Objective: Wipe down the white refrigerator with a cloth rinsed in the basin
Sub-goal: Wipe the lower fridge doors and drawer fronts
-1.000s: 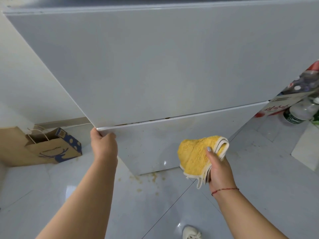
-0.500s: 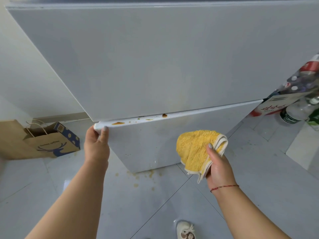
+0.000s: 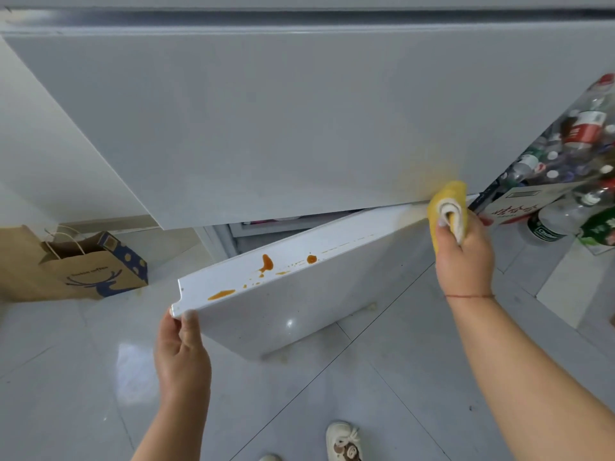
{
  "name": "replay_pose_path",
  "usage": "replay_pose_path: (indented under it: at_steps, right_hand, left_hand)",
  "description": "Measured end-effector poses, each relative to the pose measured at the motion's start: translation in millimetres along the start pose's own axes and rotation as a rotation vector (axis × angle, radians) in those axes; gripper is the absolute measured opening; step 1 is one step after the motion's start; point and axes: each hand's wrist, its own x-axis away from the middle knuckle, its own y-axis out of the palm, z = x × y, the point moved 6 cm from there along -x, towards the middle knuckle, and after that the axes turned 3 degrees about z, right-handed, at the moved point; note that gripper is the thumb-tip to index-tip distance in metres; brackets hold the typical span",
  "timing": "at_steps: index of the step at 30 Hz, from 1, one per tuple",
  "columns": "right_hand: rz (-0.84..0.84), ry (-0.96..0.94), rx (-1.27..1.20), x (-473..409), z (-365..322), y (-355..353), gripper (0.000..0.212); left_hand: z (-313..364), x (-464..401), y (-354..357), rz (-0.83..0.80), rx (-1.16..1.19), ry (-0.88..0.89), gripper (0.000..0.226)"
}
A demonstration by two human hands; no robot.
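The white refrigerator (image 3: 266,128) fills the upper view, its upper door closed. Its lower door (image 3: 283,311) is swung partly open toward me. Orange sauce stains (image 3: 266,262) dot that door's top edge. My left hand (image 3: 181,354) grips the door's near corner, thumb on the front face. My right hand (image 3: 464,251) holds a folded yellow cloth (image 3: 446,201) bunched in its fingers. The cloth presses on the far right end of the door's top edge, just under the upper door. No basin is in view.
A brown paper bag (image 3: 90,271) with blue print stands on the tiled floor at the left. A box and several plastic bottles (image 3: 565,168) crowd the right side. My shoe (image 3: 342,442) shows at the bottom. Brown drips mark the floor (image 3: 283,357) below the door.
My left hand has pulled the lower door open wider, exposing its stained top edge. My right hand has carried the cloth up and right onto the far end of that edge.
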Motion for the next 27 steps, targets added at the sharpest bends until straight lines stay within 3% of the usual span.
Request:
replay_pose_path:
  at_steps: [4, 7, 9, 13, 27]
  right_hand:
    - [-0.239, -0.236, 0.208, 0.5, -1.1, 58.0, 0.05]
    - [-0.265, -0.254, 0.281, 24.3, -7.7, 88.4, 0.056]
    - [-0.302, -0.305, 0.297, 46.4, -25.0, 106.7, 0.057]
    - [-0.388, -0.329, 0.233, 97.7, -61.7, 134.3, 0.063]
    - [-0.529, -0.576, 0.145, 212.3, -133.2, 189.1, 0.054]
  left_hand:
    - [-1.9, 8.9, -2.5, 0.015, -0.019, -0.022, 0.027]
    - [-1.7, 11.9, -3.3, 0.003, 0.04, -0.048, 0.023]
    - [-8.4, 13.7, -6.7, 0.034, 0.123, -0.125, 0.034]
    - [-11.9, 14.9, -6.8, 0.057, 0.28, -0.241, 0.046]
    - [-17.5, -4.1, -12.5, -0.087, 0.471, -0.185, 0.06]
